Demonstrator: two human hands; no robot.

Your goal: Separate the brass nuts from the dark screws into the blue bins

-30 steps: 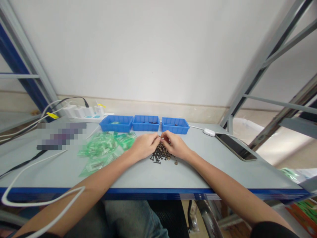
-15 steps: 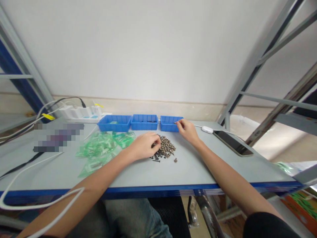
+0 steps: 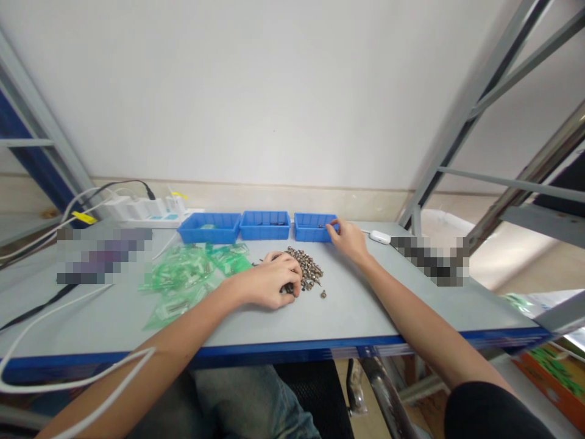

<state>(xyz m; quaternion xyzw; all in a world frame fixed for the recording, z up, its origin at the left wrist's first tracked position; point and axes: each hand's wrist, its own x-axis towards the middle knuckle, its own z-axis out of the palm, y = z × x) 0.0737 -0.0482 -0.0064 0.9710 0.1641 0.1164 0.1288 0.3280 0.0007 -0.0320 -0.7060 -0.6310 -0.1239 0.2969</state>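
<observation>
A pile of small metal screws (image 3: 311, 267) lies on the grey table. My left hand (image 3: 272, 280) rests on its left side, fingers curled around some dark screws that show between thumb and fingertips. At the right-hand blue bin (image 3: 313, 234), my right hand (image 3: 350, 241) reaches over the near right corner. Its thumb and forefinger are slightly apart, with nothing clearly visible between them. A small dark piece is just past those fingertips, inside the bin. One loose screw (image 3: 323, 294) sits apart, nearer the front edge.
The middle blue bin (image 3: 265, 231) holds some dark pieces, and the left blue bin (image 3: 209, 235) something pale green. Green plastic bags (image 3: 183, 274) lie left of my left hand. A white power strip (image 3: 146, 213) stands behind; a white cable (image 3: 82, 383) crosses my left forearm.
My left hand has slid toward the front edge, spreading over the dark screws in the pile. The small piece at my right fingertips now appears inside the right bin, those fingers slightly parted.
</observation>
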